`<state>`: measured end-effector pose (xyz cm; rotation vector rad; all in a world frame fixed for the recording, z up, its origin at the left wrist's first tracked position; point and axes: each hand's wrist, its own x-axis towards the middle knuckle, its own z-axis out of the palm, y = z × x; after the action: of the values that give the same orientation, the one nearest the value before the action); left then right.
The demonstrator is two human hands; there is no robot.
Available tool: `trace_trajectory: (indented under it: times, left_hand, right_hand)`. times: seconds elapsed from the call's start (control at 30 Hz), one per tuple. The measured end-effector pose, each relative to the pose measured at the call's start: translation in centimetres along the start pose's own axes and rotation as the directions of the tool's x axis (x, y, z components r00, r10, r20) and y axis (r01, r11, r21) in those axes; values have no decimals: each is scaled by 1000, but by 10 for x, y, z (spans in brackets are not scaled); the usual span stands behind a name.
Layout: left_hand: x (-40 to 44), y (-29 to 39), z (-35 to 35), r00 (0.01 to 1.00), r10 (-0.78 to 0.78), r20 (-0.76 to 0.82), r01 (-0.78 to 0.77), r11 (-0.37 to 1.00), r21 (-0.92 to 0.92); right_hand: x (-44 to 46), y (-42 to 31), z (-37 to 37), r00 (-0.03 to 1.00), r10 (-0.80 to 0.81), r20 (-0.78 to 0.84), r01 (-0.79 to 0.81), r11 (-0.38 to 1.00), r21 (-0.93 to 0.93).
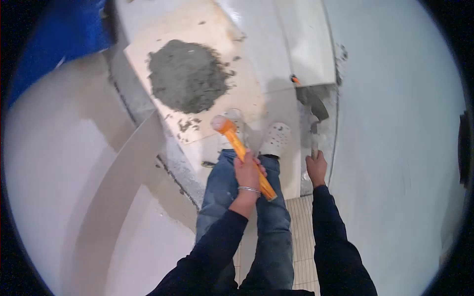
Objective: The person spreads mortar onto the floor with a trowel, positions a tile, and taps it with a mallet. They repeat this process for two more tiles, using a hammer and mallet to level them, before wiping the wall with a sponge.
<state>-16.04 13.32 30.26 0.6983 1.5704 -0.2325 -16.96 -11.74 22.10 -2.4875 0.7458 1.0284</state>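
My left hand [248,172] is wrapped round the orange handle of a mallet [234,140], whose pale head points up and left over one shoe. On the right, my right hand [316,166] grips a trowel [314,109] by its handle. The trowel's dark blade rests on or just over a grey mortar patch [322,92] in a gap between floor tiles. A large heap of grey mortar [187,75] lies on a light board [139,54] in front of my feet.
A small orange-tipped object [295,79] sits at the tile edge by the gap. White perforated shoes [276,139] stand on the tiles. Pale walls rise on both sides, and a curved light panel [111,187] leans at left. Blue material [64,39] is at upper left.
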Motion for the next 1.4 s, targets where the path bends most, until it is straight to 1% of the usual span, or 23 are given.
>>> trace_trajectory:
  times: [0.17,0.23,0.37,0.4,0.43,0.47,0.57,0.63,0.67,0.77,0.83,0.9,0.97,1.0,1.03,1.07,1.1,1.17,1.23,1.27,1.3,1.37,1.4]
  left_hand:
    - [2,23,-14,998,49,-31,-52,989,-139]
    - [3,27,-25,994,51,-97,-69,978,-196]
    - [0,39,-66,983,61,-175,-114,942,-314]
    - [1,37,-79,980,49,-192,-115,929,-351]
    - [2,34,-90,970,23,-243,-113,925,-363]
    - [6,26,-105,980,7,-201,-86,918,-387]
    - [-3,24,-121,967,-19,-253,-100,889,-446]
    - [-19,27,-119,962,-93,-256,-40,881,-471]
    - [-25,26,-119,949,-154,-274,2,875,-484]
    - [-32,10,-120,967,-134,-215,25,895,-445]
    - [-44,9,-117,979,-93,-180,14,917,-400]
    - [-64,12,-116,989,-38,-146,-17,934,-356]
    - [-82,21,-115,999,14,-50,-28,960,-279]
    - [-89,24,-113,998,46,-48,-58,955,-290]
    - [-95,25,-111,997,38,-61,-52,967,-249]
    - [-101,29,-108,997,28,-76,-44,977,-210]
    - [-107,36,-104,995,53,-84,-71,971,-227]
    - [-123,49,-102,994,62,-86,-67,996,-54]
    - [-130,70,-102,995,50,-89,-56,996,-70]
    - [-114,66,-107,996,90,-29,-89,995,39]
    - [-107,66,-113,993,114,32,-117,982,148]
    - [-112,103,-124,993,120,1,-113,937,329]
    - [-99,105,-138,983,175,50,-181,922,342]
  right_hand:
    - [-20,-79,5,957,-241,161,254,965,-66]
    - [-35,-130,14,853,-438,283,471,880,-57]
    - [-62,-228,49,730,-529,433,578,816,23]
    - [-66,-249,62,715,-487,502,585,809,-50]
    - [-74,-270,73,706,-498,505,592,805,-34]
    - [-71,-279,93,656,-610,445,646,758,85]
    - [-67,-323,125,625,-597,503,629,767,127]
    - [-71,-352,124,665,-417,620,374,904,207]
    - [-70,-359,123,670,-413,617,375,905,198]
    - [-73,-360,122,642,-380,666,357,917,179]
    - [-65,-329,117,702,-608,372,639,768,49]
    - [-65,-281,104,721,-691,50,685,722,96]
    - [-106,-260,45,827,-536,167,538,842,38]
    - [-131,-254,8,820,-423,387,440,897,48]
    - [-150,-240,-12,726,-470,502,461,874,153]
    - [-172,-230,-37,670,-372,643,365,919,151]
    - [-190,-213,-52,570,-349,744,126,932,341]
    - [-231,-213,-95,623,-253,740,138,967,214]
    - [-245,-195,-117,638,-255,727,202,966,162]
    - [-249,-184,-126,663,-250,706,239,964,117]
    - [-253,-172,-137,638,-239,732,261,961,87]
    - [-255,-154,-152,765,-277,582,429,893,-139]
    - [-259,-142,-157,737,-267,621,455,875,-164]
